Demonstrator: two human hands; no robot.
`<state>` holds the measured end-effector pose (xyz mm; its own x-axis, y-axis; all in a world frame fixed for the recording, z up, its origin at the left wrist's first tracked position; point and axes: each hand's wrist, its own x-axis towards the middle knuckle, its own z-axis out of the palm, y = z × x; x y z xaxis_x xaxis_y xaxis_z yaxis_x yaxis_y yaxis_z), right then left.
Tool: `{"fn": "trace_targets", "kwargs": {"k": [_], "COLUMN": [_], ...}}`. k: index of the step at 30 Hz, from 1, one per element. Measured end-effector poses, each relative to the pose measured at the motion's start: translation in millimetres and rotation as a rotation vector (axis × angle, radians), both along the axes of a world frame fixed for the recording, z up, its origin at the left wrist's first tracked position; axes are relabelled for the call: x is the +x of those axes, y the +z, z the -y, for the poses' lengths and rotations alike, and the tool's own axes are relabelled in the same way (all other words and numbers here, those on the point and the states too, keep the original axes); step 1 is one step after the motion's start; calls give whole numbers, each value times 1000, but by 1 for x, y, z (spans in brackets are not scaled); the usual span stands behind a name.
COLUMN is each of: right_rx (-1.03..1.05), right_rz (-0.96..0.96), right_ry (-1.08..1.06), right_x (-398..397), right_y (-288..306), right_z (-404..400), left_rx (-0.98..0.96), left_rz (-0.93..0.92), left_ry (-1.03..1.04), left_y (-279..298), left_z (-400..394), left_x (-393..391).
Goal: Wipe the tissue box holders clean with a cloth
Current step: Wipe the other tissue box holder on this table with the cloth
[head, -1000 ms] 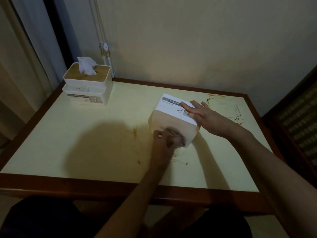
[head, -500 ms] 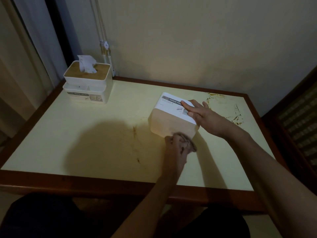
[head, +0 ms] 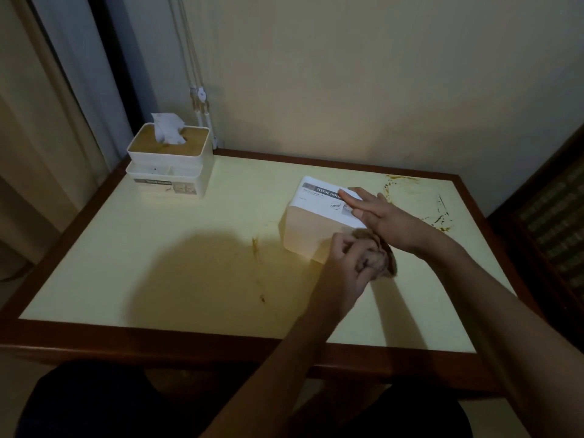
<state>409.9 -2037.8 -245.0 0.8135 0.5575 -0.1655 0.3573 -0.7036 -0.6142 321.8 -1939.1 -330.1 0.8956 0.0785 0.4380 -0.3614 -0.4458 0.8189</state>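
A white tissue box holder [head: 311, 229] lies tipped on the table right of centre, its labelled side facing up. My right hand [head: 384, 218] rests flat on that label, fingers straight, steadying it. My left hand [head: 350, 263] is closed around a bunched brownish cloth [head: 380, 257] and presses it against the holder's near right corner. A second holder [head: 170, 162] with a wooden lid and a tissue sticking out stands upright at the table's far left corner.
The cream table top [head: 189, 263] has a dark wood border and brown stains near the middle and at the far right. The wall runs close behind it. Blind cords [head: 199, 99] hang near the second holder. A dark cabinet [head: 556, 222] stands right.
My left hand has slid the cloth along the holder's near face from its middle to the right corner. My right hand stays on the label.
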Motion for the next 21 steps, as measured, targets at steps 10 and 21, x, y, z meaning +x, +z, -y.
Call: {"fn": "trace_targets", "kwargs": {"k": [10,21], "right_rx": [-22,129], "right_rz": [26,-110], "right_ry": [-12,-497], "right_x": [1,-7], "right_y": [-5,-18], "right_z": [2,9], "left_rx": [400,-13], "left_rz": [-208,-579], "left_ry": [301,99], "left_y": [-12,66], "left_z": [-178,-135], "left_x": [6,63]}}
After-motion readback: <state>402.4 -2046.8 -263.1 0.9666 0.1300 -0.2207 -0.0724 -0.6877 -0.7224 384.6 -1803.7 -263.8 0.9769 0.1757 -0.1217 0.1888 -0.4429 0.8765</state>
